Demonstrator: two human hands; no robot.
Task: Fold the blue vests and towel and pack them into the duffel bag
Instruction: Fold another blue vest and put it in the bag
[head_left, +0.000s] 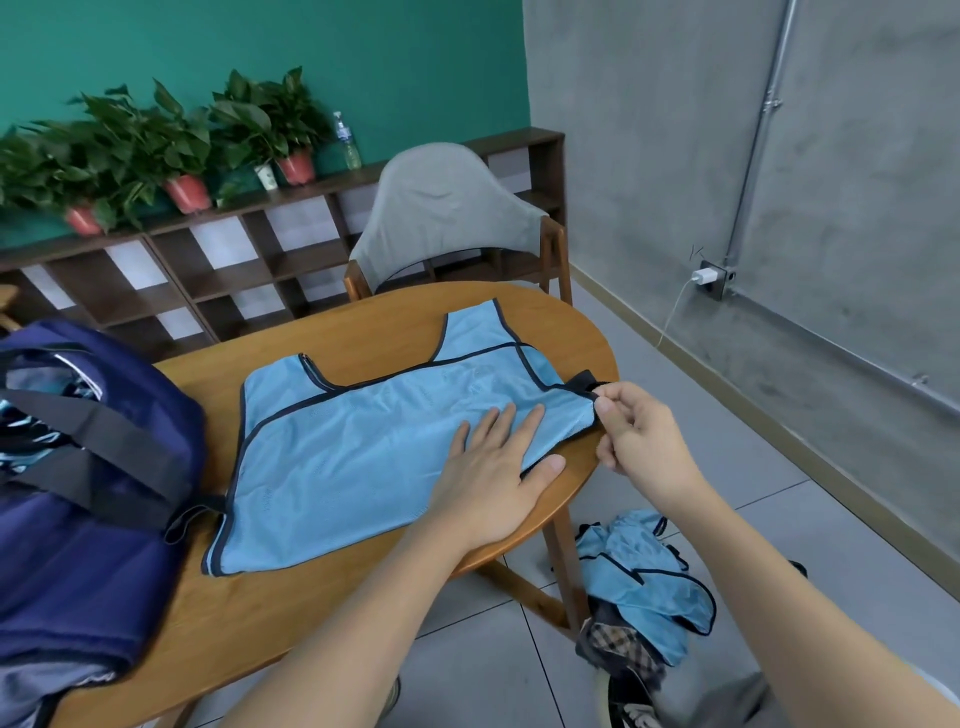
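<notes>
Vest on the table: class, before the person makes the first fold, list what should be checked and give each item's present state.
1. Vest lies flat on the table: ok, only slight wrinkles.
2. Left hand pins the cloth: ok, fingers straight, palm down on it.
3. Right hand has the vest's edge: ok, fingers pinch the dark trim at the table's rim.
4. Room on the table to fold: ok, bare wood shows in front of the vest.
5. Bag ready to take it: ok, it stands open beside the vest, some cloth already inside.
6. Other vests at hand: not ok, a blue heap lies on the floor by the table leg.
</notes>
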